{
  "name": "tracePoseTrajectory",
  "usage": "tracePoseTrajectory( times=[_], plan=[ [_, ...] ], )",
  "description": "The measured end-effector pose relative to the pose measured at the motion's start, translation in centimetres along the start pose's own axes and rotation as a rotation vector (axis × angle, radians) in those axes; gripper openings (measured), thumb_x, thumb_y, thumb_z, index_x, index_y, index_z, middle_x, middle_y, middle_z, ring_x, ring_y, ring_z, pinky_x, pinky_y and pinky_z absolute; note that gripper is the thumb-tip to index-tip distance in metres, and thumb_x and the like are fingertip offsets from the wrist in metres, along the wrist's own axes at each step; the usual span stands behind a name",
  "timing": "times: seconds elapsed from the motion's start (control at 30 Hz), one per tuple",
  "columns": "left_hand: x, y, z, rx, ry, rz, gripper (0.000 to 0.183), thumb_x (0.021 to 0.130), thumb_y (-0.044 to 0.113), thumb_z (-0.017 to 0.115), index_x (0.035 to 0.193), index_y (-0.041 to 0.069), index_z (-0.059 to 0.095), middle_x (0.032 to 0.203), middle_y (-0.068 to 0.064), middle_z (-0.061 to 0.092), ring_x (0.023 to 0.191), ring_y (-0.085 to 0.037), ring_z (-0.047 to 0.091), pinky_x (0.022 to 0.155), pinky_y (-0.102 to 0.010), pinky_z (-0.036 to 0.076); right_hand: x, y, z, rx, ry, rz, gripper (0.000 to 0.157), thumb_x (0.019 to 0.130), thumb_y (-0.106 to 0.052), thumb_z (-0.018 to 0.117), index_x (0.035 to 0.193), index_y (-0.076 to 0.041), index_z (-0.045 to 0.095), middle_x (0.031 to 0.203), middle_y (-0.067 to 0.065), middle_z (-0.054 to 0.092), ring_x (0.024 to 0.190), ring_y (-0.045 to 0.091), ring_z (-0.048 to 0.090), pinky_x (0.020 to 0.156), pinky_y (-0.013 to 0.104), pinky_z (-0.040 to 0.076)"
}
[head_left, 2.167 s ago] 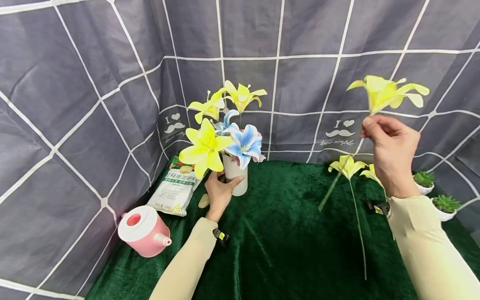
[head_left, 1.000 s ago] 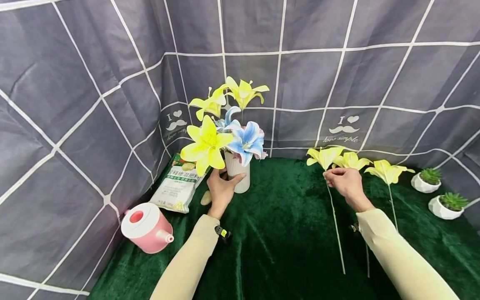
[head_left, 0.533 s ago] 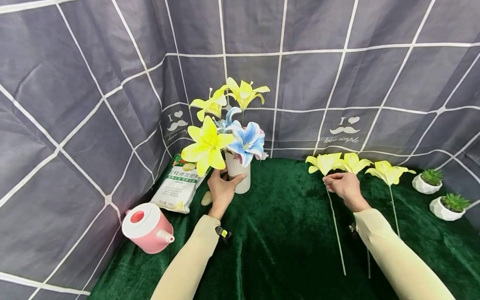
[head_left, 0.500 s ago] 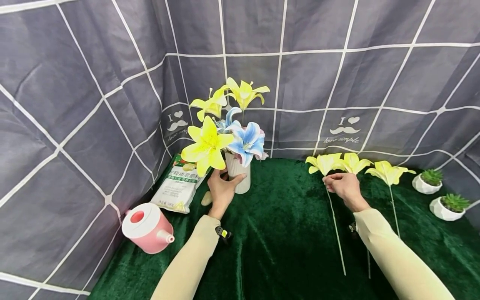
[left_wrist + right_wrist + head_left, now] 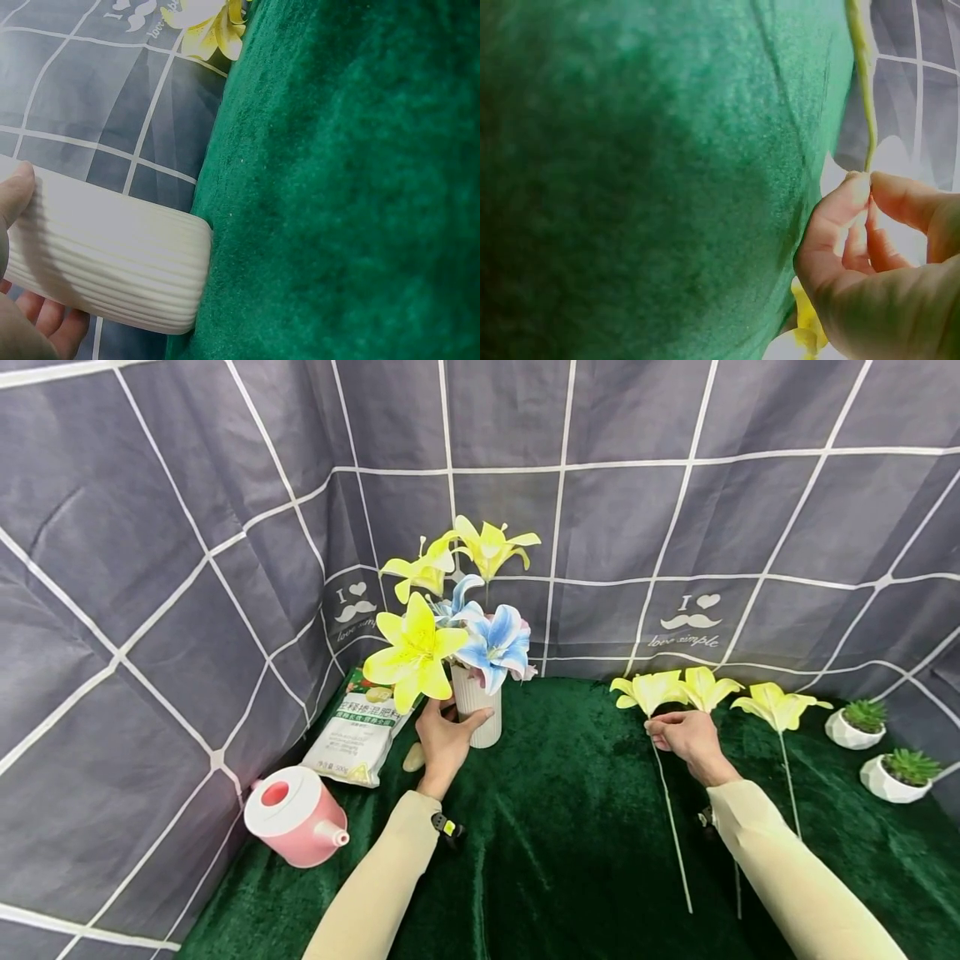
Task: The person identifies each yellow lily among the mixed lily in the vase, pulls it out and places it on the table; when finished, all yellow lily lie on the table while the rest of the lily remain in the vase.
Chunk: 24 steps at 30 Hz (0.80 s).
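My left hand (image 5: 442,743) grips a white ribbed vase (image 5: 483,722), with the thumb on one side and fingers round the other. In the left wrist view the vase (image 5: 120,251) appears sideways, its base at the green cloth. Yellow lilies (image 5: 415,652) and blue lilies (image 5: 495,647) fill its top. On the right, my right hand (image 5: 688,739) pinches the stem of a yellow lily (image 5: 649,692) just below the bloom. The right wrist view shows thumb and fingertip meeting on that stem (image 5: 864,82). Beside it lie two more yellow lilies, the middle one (image 5: 708,687) partly behind the hand.
A pink watering can (image 5: 292,818) and a white printed bag (image 5: 352,735) stand at the left, with a pale stone (image 5: 413,757) near the left wrist. Two potted succulents (image 5: 857,723) sit at the far right. A grey gridded curtain (image 5: 615,518) encloses the back and left side.
My right hand has lowered the yellow lily from high on the right down to the left of the two others, then stayed there over the last second. The left hand has kept its hold.
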State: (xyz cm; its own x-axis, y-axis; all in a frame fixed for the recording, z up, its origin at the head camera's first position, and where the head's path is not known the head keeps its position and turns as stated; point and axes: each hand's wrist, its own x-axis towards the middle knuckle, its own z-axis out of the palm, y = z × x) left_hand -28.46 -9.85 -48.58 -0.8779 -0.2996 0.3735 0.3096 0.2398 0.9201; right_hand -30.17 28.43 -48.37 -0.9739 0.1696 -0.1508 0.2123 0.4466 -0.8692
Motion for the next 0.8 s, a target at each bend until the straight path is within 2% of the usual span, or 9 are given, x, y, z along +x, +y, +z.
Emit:
tracePoseTrajectory(
  times=[0.1,0.23,0.4,0.6,0.8],
  plan=[
    [0.0,0.0,0.0,-0.006,-0.003,0.001,0.069,0.071,0.031,0.093,0.132,0.020,0.061,0.128,-0.011,0.063,0.120,-0.031,0.065,0.099,-0.048,0.058,-0.3,-0.1,-0.1,-0.038,0.016,0.016,0.036,0.095,-0.022,0.069,0.117,0.006,0.071,0.072,-0.012,0.073,0.064,-0.004,0.066,0.063,0.017,0.059],
    [0.0,-0.1,0.0,-0.003,-0.005,0.006,0.070,0.072,0.031,0.093,0.133,0.019,0.061,0.128,-0.012,0.062,0.121,-0.035,0.064,0.100,-0.049,0.058,-1.1,-0.6,-0.4,-0.123,0.090,0.026,0.037,0.094,-0.029,0.070,0.115,0.000,0.073,0.071,-0.010,0.074,0.064,-0.002,0.067,0.062,0.014,0.053],
    [-0.1,-0.2,0.0,0.007,-0.005,0.015,0.070,0.072,0.030,0.093,0.133,0.018,0.060,0.128,-0.012,0.062,0.120,-0.035,0.064,0.098,-0.048,0.059,-2.4,-2.0,-1.2,-0.169,0.165,-0.001,0.038,0.093,-0.037,0.070,0.110,-0.004,0.075,0.065,-0.011,0.071,0.064,0.003,0.067,0.062,0.012,0.047],
    [0.1,-0.1,0.1,0.017,0.000,0.017,0.068,0.072,0.030,0.093,0.131,0.017,0.061,0.127,-0.013,0.063,0.120,-0.035,0.064,0.098,-0.049,0.058,-4.1,-4.8,-2.3,-0.081,0.185,-0.075,0.039,0.093,-0.038,0.071,0.110,-0.003,0.074,0.061,-0.021,0.065,0.061,-0.001,0.062,0.064,0.012,0.049],
    [0.1,-0.1,0.1,0.027,0.006,0.003,0.068,0.071,0.032,0.093,0.130,0.019,0.062,0.126,-0.012,0.063,0.119,-0.034,0.065,0.098,-0.049,0.058,-5.5,-8.4,-3.1,0.064,0.165,-0.163,0.045,0.093,-0.038,0.072,0.118,-0.001,0.070,0.071,-0.032,0.065,0.067,-0.006,0.066,0.066,0.012,0.055]
  ],
)
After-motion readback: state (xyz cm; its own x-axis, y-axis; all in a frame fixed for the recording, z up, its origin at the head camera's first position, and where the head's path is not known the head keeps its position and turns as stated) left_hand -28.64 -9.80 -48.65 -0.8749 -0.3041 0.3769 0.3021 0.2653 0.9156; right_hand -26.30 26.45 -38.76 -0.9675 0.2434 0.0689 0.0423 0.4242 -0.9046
